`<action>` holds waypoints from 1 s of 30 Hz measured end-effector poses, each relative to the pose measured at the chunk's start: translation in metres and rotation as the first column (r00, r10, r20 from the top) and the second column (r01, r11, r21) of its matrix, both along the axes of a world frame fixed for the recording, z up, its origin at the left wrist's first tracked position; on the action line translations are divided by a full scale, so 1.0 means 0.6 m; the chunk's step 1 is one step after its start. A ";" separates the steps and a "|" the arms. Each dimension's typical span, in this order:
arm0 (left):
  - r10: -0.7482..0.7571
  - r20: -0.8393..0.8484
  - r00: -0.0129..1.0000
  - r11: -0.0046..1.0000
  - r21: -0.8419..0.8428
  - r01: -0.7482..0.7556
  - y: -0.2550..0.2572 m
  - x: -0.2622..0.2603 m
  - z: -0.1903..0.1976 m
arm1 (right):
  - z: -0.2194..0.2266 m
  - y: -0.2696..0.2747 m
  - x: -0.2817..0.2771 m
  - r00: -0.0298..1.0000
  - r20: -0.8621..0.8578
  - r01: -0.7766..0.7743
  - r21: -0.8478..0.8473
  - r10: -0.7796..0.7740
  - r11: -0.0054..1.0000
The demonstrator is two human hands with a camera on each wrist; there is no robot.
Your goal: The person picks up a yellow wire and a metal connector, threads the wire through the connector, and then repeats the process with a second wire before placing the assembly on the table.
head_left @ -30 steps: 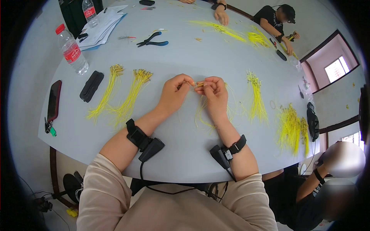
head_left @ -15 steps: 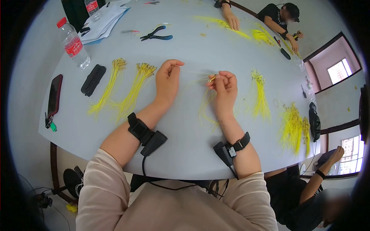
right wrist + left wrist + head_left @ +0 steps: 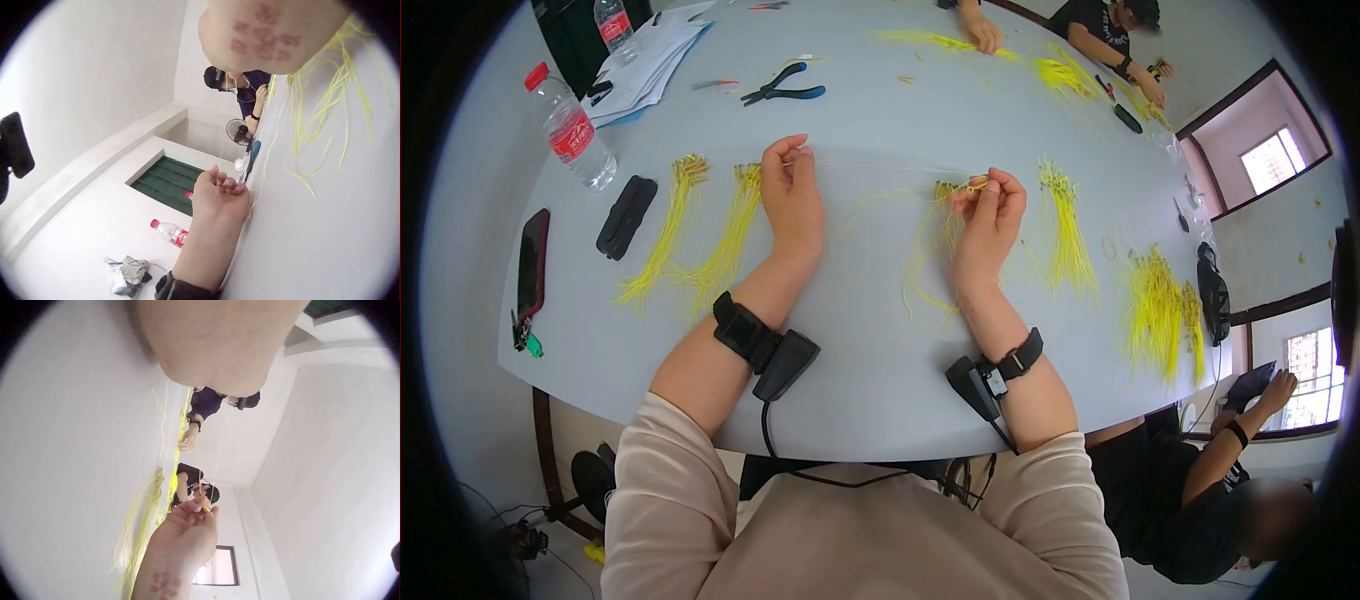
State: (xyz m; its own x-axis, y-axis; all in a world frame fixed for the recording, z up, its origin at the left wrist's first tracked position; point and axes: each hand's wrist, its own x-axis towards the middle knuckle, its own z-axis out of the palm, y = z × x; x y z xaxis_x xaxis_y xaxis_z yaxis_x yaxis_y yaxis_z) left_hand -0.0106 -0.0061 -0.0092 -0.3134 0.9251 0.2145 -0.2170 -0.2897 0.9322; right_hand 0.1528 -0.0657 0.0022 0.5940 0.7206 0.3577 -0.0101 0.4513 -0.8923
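Observation:
My left hand (image 3: 793,200) pinches a thin pale thread (image 3: 890,167) between thumb and fingertips, beside a bundle of yellow cords (image 3: 735,235) with brass-coloured ends. Across from it, my right hand (image 3: 990,235) pinches a small brass-coloured piece (image 3: 978,184), its fingers curled in. The thread spans the gap between both hands. In the left wrist view the right hand (image 3: 187,528) shows the small golden piece (image 3: 208,509) at its fingertips, two strands rising from there. Loose yellow cords (image 3: 925,270) with brass ends lie by the right hand. The right wrist view shows the left hand (image 3: 219,197) pinching.
More yellow bundles lie right of the hands (image 3: 1068,235) and at the right edge (image 3: 1155,310). Pliers (image 3: 785,88), a black case (image 3: 627,217), a phone (image 3: 532,262), water bottles (image 3: 572,135) and papers (image 3: 655,65) stand or lie left and behind. Other people sit around the table (image 3: 880,390).
One second ago both hands met over the brass-coloured piece. The left hand has since drawn away leftward and the right hand rightward, so the thread stretches between them.

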 end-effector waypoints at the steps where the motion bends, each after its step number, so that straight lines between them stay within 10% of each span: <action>1: 0.014 -0.029 0.999 1.000 0.001 -0.014 0.002 -0.002 -0.001 | 0.001 0.000 -0.001 1.000 -0.005 -0.007 -0.004 0.006 1.000; 9: 0.171 -0.358 0.918 0.954 0.291 -0.064 -0.003 -0.006 0.010 | 0.004 -0.004 -0.010 0.983 0.127 -0.130 -0.049 0.135 0.990; 21: -0.565 -0.392 0.726 0.743 0.140 0.654 -0.018 0.009 0.004 | 0.011 -0.016 -0.029 0.820 0.218 -0.492 -0.205 0.530 0.846; 30: -0.685 -0.221 0.694 0.701 0.059 0.711 -0.012 0.007 -0.004 | 0.012 -0.018 -0.035 0.817 0.176 -0.504 -0.244 0.549 0.828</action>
